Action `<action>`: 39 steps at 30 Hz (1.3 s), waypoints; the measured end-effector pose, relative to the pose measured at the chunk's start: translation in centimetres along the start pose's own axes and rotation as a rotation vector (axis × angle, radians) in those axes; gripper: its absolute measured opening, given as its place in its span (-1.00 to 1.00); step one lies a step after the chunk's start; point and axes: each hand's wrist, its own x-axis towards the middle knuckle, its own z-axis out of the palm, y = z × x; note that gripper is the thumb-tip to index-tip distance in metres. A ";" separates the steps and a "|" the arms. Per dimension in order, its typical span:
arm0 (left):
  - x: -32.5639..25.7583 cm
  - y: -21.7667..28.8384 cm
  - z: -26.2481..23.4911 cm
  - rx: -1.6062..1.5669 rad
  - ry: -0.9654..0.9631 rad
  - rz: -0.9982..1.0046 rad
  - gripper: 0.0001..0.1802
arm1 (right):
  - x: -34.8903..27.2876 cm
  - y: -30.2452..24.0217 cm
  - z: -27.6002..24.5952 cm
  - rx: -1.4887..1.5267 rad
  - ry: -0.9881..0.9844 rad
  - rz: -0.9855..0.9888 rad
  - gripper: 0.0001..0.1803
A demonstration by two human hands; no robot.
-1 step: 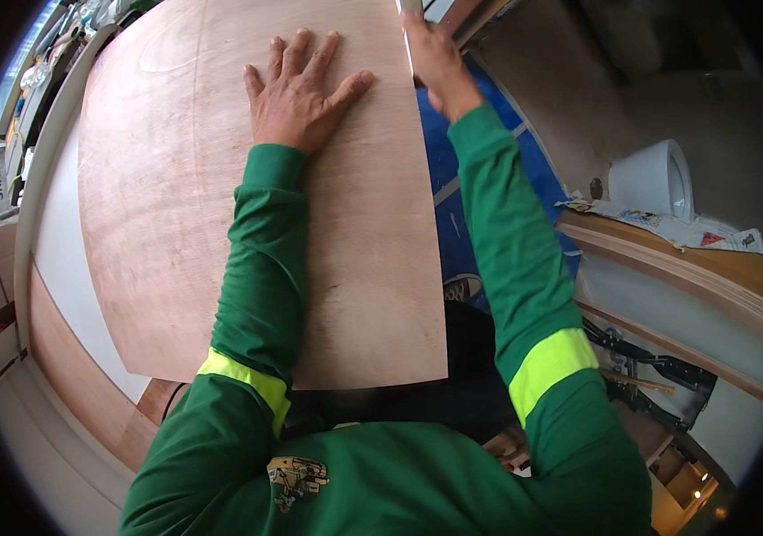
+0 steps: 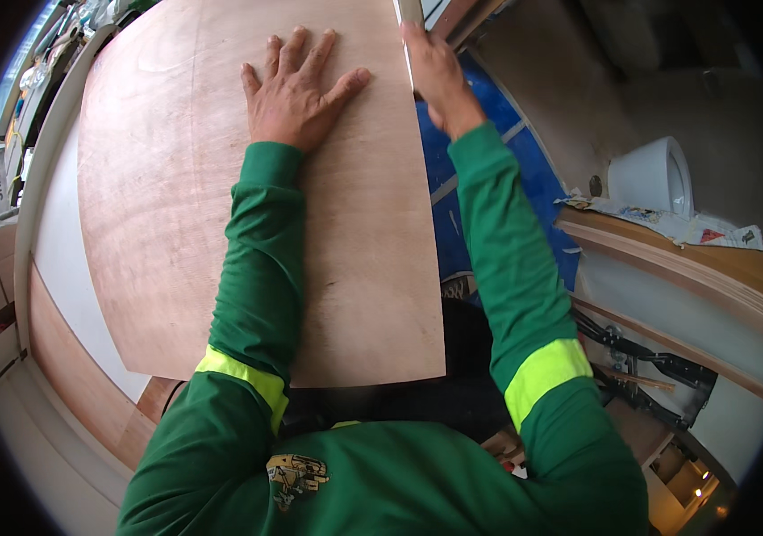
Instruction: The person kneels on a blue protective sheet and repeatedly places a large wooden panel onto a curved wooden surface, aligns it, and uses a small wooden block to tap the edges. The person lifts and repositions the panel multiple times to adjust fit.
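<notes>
A large thin sheet of reddish-brown plywood [image 2: 354,241] lies flat in front of me, its near edge close to my body. My left hand [image 2: 295,100] presses flat on its far part with fingers spread. At the sheet's far right edge, my right hand [image 2: 442,79] is closed around a narrow pale object [image 2: 412,12]. That object runs along the edge and out of the top of the view, so its kind cannot be made out. The fingers' undersides are hidden.
A white panel [image 2: 62,237] shows beneath the sheet at left. Tools and clutter [image 2: 37,76] line the far-left ledge. Blue covering [image 2: 479,116] lies on the floor at right, with a white toilet [image 2: 654,176] beyond a wooden ledge [image 2: 712,255] holding a crumpled paper strip [image 2: 667,223].
My right hand has come slightly toward me along the sheet's edge with the pale object. My left hand stays spread on the plywood, almost unmoved.
</notes>
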 end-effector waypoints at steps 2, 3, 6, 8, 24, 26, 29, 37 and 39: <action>0.1 0.3 -0.1 -0.021 -0.006 0.007 0.04 | -5.3 0.5 -0.9 -0.012 0.042 -0.008 -0.25; 0.2 0.5 -0.2 -0.031 -0.011 0.010 0.04 | -8.0 0.5 -1.4 -0.036 0.060 0.012 -0.26; 0.3 -0.4 0.6 0.000 -0.015 0.036 0.04 | -16.5 -1.2 -2.0 -0.132 0.048 0.068 -0.28; 0.7 -1.4 1.4 0.020 -0.006 0.045 0.05 | -21.0 -0.9 -2.4 -0.126 0.010 0.029 -0.34; 0.8 -0.2 -0.3 -0.005 -0.032 -0.023 0.06 | -12.1 1.3 -2.3 0.184 -0.059 0.113 -0.21; 0.8 0.0 -0.1 0.001 -0.030 -0.019 0.07 | -2.0 1.2 -0.8 0.275 -0.081 0.032 -0.20; 0.7 0.3 -0.1 0.001 -0.021 0.001 0.06 | 10.1 -1.6 0.6 0.230 -0.060 -0.034 -0.21; 0.3 0.6 -1.1 -0.021 -0.062 -0.033 0.06 | 20.7 -5.5 2.2 0.195 -0.245 -0.026 0.06; 0.5 0.8 -1.1 -0.022 -0.061 -0.028 0.07 | 18.6 -4.7 1.9 0.249 -0.202 -0.030 0.09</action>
